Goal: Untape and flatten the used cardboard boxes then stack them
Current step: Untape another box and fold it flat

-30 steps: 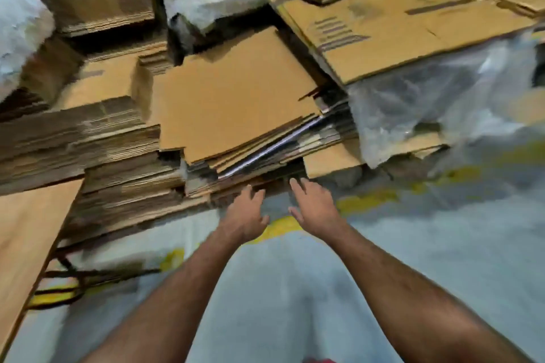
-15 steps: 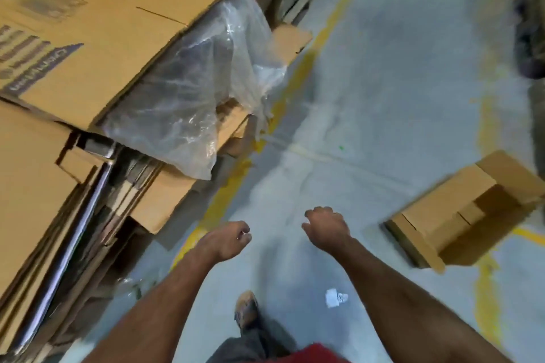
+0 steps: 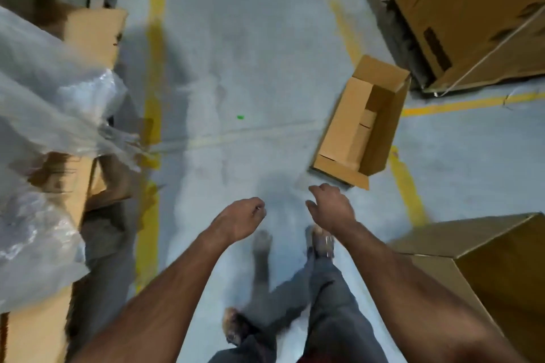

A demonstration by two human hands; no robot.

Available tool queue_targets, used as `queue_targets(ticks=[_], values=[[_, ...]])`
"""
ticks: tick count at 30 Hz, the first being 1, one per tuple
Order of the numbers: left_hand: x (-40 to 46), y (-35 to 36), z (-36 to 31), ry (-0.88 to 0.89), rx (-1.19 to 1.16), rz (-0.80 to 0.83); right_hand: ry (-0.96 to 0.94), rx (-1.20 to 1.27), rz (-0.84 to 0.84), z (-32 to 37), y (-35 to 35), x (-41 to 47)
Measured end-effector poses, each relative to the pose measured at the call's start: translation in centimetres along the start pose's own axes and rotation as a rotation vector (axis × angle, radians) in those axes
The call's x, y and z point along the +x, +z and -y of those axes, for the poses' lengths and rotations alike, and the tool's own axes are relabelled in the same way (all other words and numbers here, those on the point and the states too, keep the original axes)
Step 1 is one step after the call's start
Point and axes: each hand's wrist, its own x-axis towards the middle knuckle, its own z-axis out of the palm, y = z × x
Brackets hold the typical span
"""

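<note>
Presently, head view: both hands hang empty over the grey floor [image 3: 236, 68] at lower centre. Left hand [image 3: 240, 219] has fingers loosely curled, holding nothing; right hand [image 3: 331, 209] likewise, fingers relaxed and bent. An open cardboard box [image 3: 361, 124] lies on the floor at centre right, just beyond the right hand, not touched. A larger box [image 3: 486, 268] sits lower right. Flattened cardboard under plastic sheeting [image 3: 44, 91] fills the left edge.
</note>
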Motion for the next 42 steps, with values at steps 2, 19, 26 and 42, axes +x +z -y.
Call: queue_targets(ticks=[2,19,26,42], values=[[4.0,0.8,-2.2,0.027,0.008,0.025,0.065,0.053,-0.009,-3.5,0.5,1.8],[48.0,18.7,-15.7,-0.012,0.135,0.002,0.515,0.240,-0.174,-31.9,9.9,27.9],[60.1,28.1,-16.2,-0.058,0.338,-0.082,0.636,0.435,-0.115,-38.9,15.1,34.1],[61.0,23.6,-11.9,-0.449,-0.049,-0.342,0.624,0.384,-0.126,-41.5,15.5,34.8]])
